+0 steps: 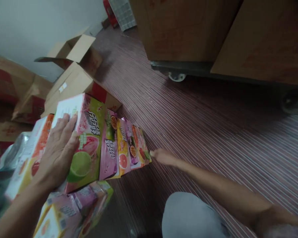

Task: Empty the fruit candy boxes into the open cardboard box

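Observation:
My left hand [58, 150] lies flat, fingers extended, on the white top of a green and pink snack box [85, 145] printed with fruit. Below that box, a stack of colourful fruit snack boxes [123, 142] runs down towards the floor, in purple, yellow and orange. My right hand [164, 157] is low at the stack's bottom end, fingers drawn together against the lowest box [145, 145]; its grip is partly hidden. An orange and white box [31, 157] stands beside my left hand. Plastic-wrapped snack boxes [74, 210] sit nearer to me.
Behind the stack are a carton [67, 82] and an open-flapped carton [75, 49]. More cartons [12, 82] stand along the left. Large cartons [178, 29] rest on a wheeled trolley [177, 76] at the upper right. My knee [191, 215] is over the striped floor [213, 142].

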`<state>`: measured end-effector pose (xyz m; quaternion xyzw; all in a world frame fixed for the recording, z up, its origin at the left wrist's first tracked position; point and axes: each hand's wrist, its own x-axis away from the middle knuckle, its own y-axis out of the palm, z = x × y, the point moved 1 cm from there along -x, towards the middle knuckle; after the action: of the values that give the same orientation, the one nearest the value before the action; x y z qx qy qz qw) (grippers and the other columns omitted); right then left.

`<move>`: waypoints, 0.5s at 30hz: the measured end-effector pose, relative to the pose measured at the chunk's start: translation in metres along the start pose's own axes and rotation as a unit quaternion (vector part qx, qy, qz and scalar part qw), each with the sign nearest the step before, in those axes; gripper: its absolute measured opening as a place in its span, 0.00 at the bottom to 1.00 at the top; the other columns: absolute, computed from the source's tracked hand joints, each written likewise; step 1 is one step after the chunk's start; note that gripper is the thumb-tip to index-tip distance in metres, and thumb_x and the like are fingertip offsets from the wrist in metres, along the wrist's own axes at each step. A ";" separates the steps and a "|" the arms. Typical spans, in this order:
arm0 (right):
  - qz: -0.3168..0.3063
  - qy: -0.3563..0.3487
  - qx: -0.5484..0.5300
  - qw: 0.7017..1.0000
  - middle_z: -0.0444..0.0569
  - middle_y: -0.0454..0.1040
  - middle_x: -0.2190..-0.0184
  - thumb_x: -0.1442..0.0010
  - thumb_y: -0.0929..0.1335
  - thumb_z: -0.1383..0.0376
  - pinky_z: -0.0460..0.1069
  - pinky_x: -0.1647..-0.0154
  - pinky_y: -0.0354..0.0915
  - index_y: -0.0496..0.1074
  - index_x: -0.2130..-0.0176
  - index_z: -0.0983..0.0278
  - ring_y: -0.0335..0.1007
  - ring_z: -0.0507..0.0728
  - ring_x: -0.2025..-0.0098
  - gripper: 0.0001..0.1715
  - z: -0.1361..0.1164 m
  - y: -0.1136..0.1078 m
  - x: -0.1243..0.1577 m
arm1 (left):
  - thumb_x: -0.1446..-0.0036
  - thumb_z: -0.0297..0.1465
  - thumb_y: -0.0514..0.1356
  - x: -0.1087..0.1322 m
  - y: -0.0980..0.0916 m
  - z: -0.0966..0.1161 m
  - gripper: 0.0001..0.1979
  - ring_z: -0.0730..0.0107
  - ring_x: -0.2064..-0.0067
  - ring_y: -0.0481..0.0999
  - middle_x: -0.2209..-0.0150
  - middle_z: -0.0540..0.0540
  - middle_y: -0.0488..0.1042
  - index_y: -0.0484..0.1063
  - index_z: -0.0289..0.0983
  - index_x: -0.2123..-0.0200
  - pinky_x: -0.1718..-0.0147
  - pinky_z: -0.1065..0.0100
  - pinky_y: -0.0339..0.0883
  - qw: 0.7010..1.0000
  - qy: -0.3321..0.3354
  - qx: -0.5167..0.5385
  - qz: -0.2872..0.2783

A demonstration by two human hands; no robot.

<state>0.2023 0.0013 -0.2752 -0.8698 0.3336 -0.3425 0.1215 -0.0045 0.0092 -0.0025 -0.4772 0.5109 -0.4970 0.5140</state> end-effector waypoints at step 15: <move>-0.028 -0.086 0.026 0.996 0.48 0.74 0.77 0.40 0.65 0.70 0.45 0.71 0.58 0.75 0.72 0.67 0.68 0.52 0.74 0.12 -0.040 -0.002 0.027 | 0.37 0.56 0.32 -0.001 0.004 0.003 0.41 0.56 0.29 0.41 0.29 0.38 0.45 0.53 0.35 0.33 0.32 0.47 0.36 1.000 -0.001 -0.010 -0.008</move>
<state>0.1908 -0.0141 -0.2305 -0.9016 0.2881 -0.2785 0.1629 -0.0011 0.0109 -0.0067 -0.4870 0.5119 -0.4954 0.5054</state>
